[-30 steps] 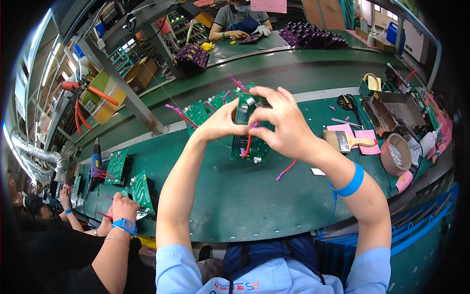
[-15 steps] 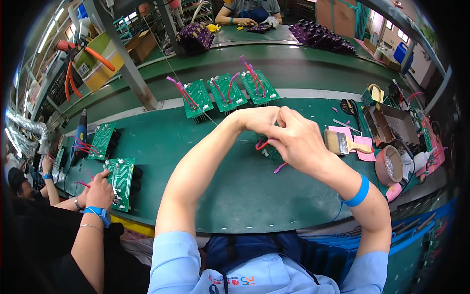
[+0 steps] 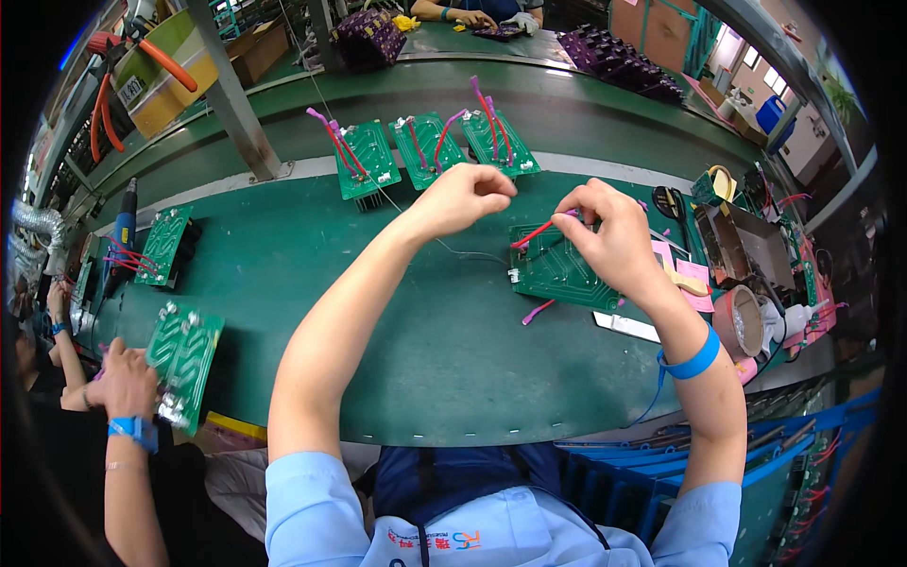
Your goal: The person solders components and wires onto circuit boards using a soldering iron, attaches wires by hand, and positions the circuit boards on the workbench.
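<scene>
A green circuit board (image 3: 557, 269) lies on the bench in front of me, partly under my right hand. My right hand (image 3: 609, 227) pinches the purple-sleeved end of a red wire (image 3: 534, 235), whose other end meets the board's left corner. My left hand (image 3: 468, 198) is raised to the left of the board, fingers curved and apart from the thumb, with nothing visible in it. Below the board's near edge a second red wire with a purple sleeve (image 3: 539, 312) sticks out. Beside it lies a flat white strip (image 3: 625, 326).
Three wired boards (image 3: 430, 151) stand behind my hands. At left a co-worker's hand (image 3: 128, 378) touches another board (image 3: 186, 354). A brush handle (image 3: 688, 279), a round tub (image 3: 739, 321) and a metal box (image 3: 756, 246) sit at right. Orange-handled pliers (image 3: 165, 64) hang upper left.
My hands have parted: the left moved left and up, the right slightly right, uncovering the board and red wire. The co-worker's hand and board shifted left.
</scene>
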### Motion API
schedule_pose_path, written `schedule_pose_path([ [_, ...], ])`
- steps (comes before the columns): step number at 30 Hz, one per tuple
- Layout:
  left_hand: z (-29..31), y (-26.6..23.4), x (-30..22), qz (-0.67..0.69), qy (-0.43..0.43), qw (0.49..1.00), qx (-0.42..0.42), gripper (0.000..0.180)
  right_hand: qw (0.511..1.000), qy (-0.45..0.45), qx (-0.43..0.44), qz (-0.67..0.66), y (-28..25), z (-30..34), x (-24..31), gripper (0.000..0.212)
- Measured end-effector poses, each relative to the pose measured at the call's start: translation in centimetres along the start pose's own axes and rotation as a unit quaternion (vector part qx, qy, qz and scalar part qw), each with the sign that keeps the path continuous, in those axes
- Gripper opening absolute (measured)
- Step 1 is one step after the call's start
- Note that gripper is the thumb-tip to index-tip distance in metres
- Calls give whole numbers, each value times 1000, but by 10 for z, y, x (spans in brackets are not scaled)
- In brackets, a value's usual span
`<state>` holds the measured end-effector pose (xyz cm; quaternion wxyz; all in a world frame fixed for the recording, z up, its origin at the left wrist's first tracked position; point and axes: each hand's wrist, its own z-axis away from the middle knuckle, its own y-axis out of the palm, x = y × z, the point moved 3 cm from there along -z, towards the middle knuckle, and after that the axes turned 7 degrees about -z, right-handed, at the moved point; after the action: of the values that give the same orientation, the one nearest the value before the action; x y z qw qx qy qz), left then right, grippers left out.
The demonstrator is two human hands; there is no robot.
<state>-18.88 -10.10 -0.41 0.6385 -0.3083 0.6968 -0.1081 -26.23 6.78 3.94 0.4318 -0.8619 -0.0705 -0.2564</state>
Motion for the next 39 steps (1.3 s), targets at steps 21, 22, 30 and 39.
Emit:
schedule_pose_path([
  [21, 49, 16, -21, -58, 158, 984, -57, 12, 996, -74, 18, 49, 9, 12, 38, 10],
  [22, 51, 18, -25, -44, 174, 983, -36, 12, 995, -85, 16, 45, 10, 13, 40, 10],
  [30, 71, 1, -14, -159, 171, 972, -40, 13, 998, -63, -10, 20, 2, 12, 33, 12],
  [39, 84, -2, 5, -198, 191, 959, -64, 14, 996, -78, -21, -26, 5, 12, 36, 18],
])
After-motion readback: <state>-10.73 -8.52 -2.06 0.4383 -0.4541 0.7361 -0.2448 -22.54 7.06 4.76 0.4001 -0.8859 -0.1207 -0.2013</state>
